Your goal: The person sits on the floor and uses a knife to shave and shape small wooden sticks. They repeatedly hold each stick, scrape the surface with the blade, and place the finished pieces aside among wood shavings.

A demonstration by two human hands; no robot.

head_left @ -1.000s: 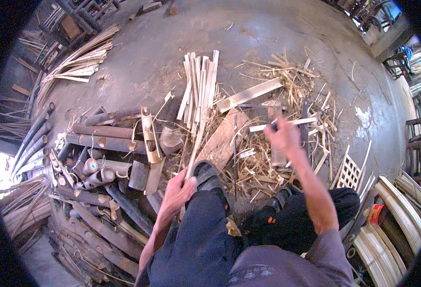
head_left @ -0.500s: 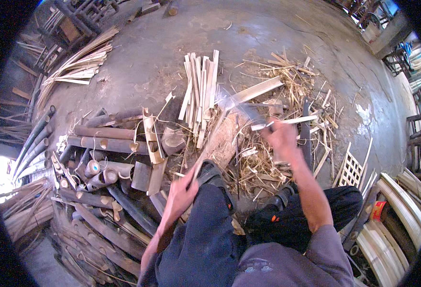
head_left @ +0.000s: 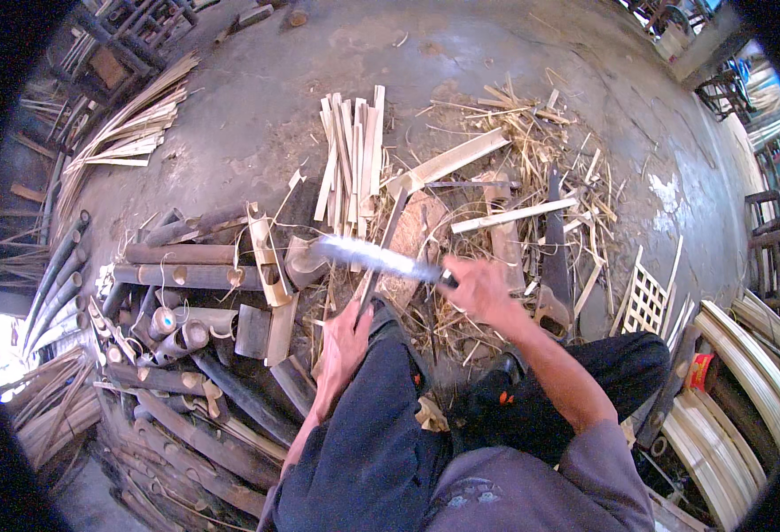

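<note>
My left hand (head_left: 344,339), beside my left knee, is closed round the lower end of a narrow bamboo strip (head_left: 393,223). The strip slants up and away, its dark face showing, over a pale wooden block (head_left: 424,226). My right hand (head_left: 480,289) grips the dark handle of a knife (head_left: 374,255). Its blade points left and crosses the strip above my left hand; motion blurs it, and I cannot tell whether it touches. A pale split piece (head_left: 514,215) lies just beyond my right hand, and a wider bamboo slat (head_left: 452,162) lies past the block.
A bundle of split strips (head_left: 352,160) lies ahead. Shavings (head_left: 545,146) litter the floor to the right, with a dark long blade-like piece (head_left: 555,213). Cut bamboo poles (head_left: 186,277) are heaped at my left. A woven lattice (head_left: 647,306) and curved slat bundles (head_left: 718,443) lie right.
My right hand has moved left and nearer, and the knife blade has swung down and left across the strip. The strip in my left hand has turned to show its dark side. The view shifted slightly.
</note>
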